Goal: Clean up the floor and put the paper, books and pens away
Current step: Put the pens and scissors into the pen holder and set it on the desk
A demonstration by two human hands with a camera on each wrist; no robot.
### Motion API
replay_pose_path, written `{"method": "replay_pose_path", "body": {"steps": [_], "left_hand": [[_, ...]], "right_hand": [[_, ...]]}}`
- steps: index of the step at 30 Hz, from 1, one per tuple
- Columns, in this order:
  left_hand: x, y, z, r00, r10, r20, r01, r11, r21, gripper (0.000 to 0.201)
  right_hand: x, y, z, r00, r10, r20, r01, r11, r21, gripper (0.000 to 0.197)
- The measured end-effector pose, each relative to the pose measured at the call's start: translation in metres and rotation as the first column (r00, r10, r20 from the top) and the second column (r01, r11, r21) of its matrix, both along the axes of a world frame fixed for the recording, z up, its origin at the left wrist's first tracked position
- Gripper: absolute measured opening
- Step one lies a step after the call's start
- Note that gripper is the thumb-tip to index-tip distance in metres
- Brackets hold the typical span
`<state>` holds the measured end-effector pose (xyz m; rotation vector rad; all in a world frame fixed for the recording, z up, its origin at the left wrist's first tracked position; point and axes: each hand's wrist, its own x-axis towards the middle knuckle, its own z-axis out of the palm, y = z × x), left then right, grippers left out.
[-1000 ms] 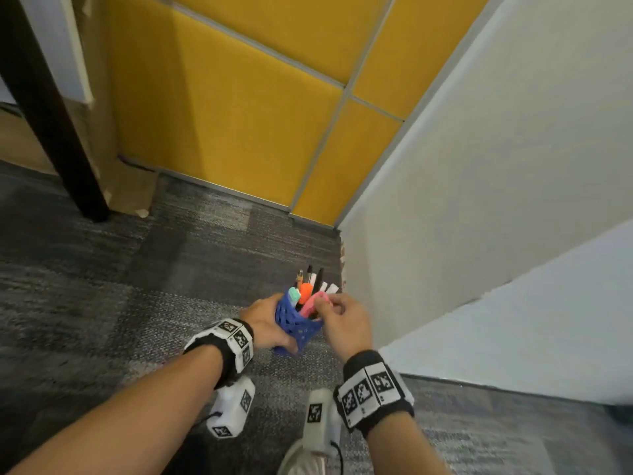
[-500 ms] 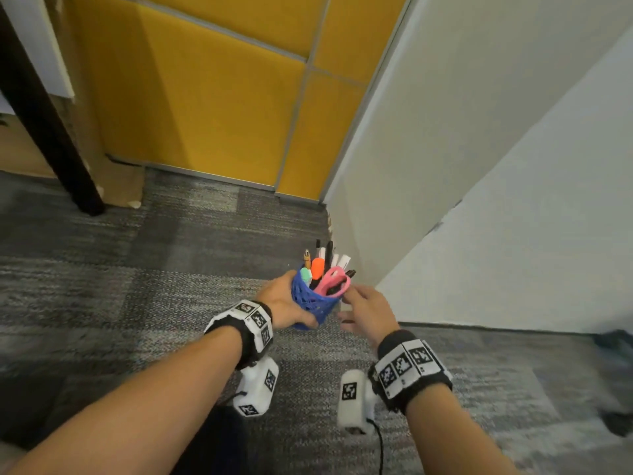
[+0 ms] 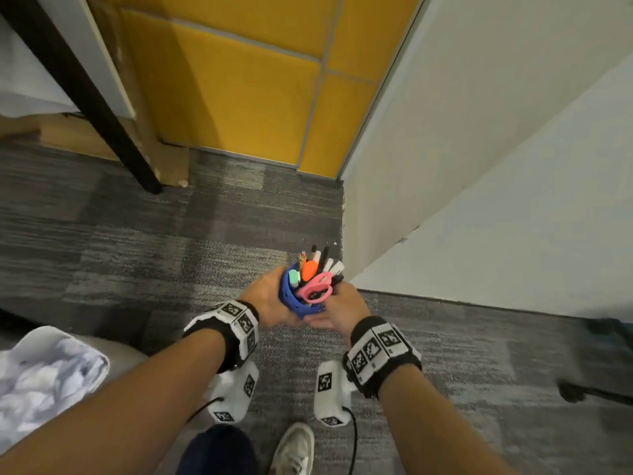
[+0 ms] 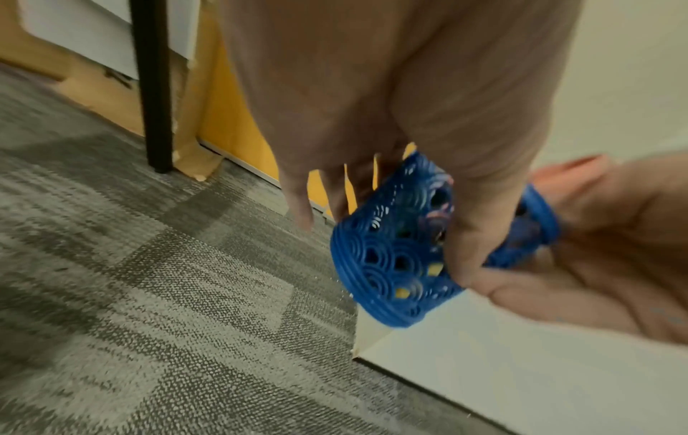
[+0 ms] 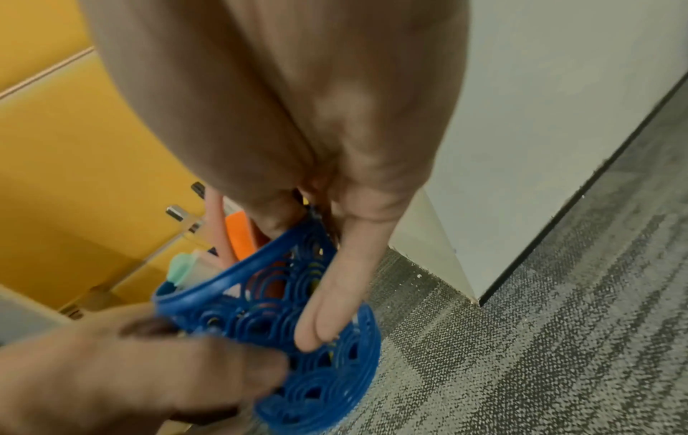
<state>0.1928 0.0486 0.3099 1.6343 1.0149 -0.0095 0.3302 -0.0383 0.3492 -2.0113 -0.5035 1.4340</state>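
Observation:
A blue lattice pen holder point(image 3: 295, 301) hangs above the grey carpet, tilted away from me. It is full of pens, an orange marker point(image 3: 309, 270) and pink scissors point(image 3: 317, 288). My left hand point(image 3: 272, 298) grips its left side, with the thumb across the lattice in the left wrist view point(image 4: 465, 235). My right hand point(image 3: 335, 299) holds the right side and cups the base. In the right wrist view its fingers point(image 5: 335, 294) lie down the holder's wall point(image 5: 316, 382), and the thumb is at the rim.
A white cabinet corner point(image 3: 445, 166) stands close on the right. Yellow wall panels point(image 3: 239, 97) are ahead, a black table leg point(image 3: 102, 114) at the left. A white bin with crumpled paper point(image 3: 44, 371) is at lower left, my shoe point(image 3: 294, 447) below.
The right hand put the pink scissors into the holder, drew back, and now holds the holder again. The holder has come up towards me; the bin and my shoe are now in view.

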Motion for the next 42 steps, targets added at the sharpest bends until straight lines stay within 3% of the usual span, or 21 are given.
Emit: {"method": "replay_pose_path", "body": {"steps": [3, 7, 10, 13, 17, 19, 23, 28, 33, 38, 42], "left_hand": [[-0.018, -0.002, 0.083, 0.992, 0.103, 0.073, -0.090, 0.983, -0.162, 0.074], [-0.056, 0.002, 0.178, 0.964, 0.246, 0.101, -0.215, 0.945, -0.248, 0.058], [-0.090, 0.011, 0.242, 0.968, 0.244, 0.058, -0.231, 0.957, -0.175, 0.043], [-0.130, 0.022, 0.288, 0.990, 0.139, 0.030, -0.136, 0.989, -0.064, 0.018], [-0.183, 0.029, 0.338, 0.998, 0.068, -0.003, -0.068, 0.998, -0.012, 0.017], [-0.207, 0.032, 0.356, 0.999, 0.043, -0.003, -0.043, 0.999, -0.015, 0.010], [-0.242, 0.032, 0.380, 0.999, -0.035, 0.029, 0.035, 0.999, -0.012, 0.029], [-0.275, 0.027, 0.386, 0.997, 0.075, -0.005, -0.074, 0.996, 0.056, 0.014], [-0.319, 0.028, 0.405, 0.997, 0.065, -0.051, -0.059, 0.993, 0.103, 0.021], [-0.372, 0.067, 0.427, 0.993, 0.086, -0.078, -0.076, 0.990, 0.117, 0.028], [-0.428, 0.119, 0.439, 0.995, 0.066, -0.074, -0.059, 0.994, 0.094, 0.026]], "right_hand": [[-0.017, -0.002, 0.069, 0.999, -0.040, 0.033, 0.040, 0.999, -0.012, 0.029], [-0.052, -0.001, 0.168, 0.998, -0.045, 0.037, 0.046, 0.999, -0.024, 0.024], [-0.085, 0.008, 0.223, 1.000, -0.014, 0.019, 0.014, 1.000, -0.022, 0.023], [-0.122, 0.017, 0.265, 0.999, 0.032, 0.022, -0.032, 0.999, -0.026, 0.022], [-0.177, 0.027, 0.313, 0.999, 0.039, 0.027, -0.038, 0.999, -0.022, 0.018], [-0.198, 0.032, 0.328, 0.997, 0.064, 0.045, -0.064, 0.998, -0.018, 0.018], [-0.228, 0.033, 0.351, 0.992, 0.093, 0.081, -0.091, 0.996, -0.018, 0.019], [-0.262, 0.036, 0.357, 0.979, 0.171, 0.114, -0.175, 0.984, 0.031, 0.014], [-0.315, 0.032, 0.365, 0.991, 0.126, 0.037, -0.128, 0.990, 0.056, 0.020], [-0.368, 0.064, 0.382, 0.998, 0.067, 0.009, -0.067, 0.988, 0.137, 0.014], [-0.418, 0.114, 0.391, 0.996, 0.092, -0.004, -0.090, 0.981, 0.174, 0.022]]}}
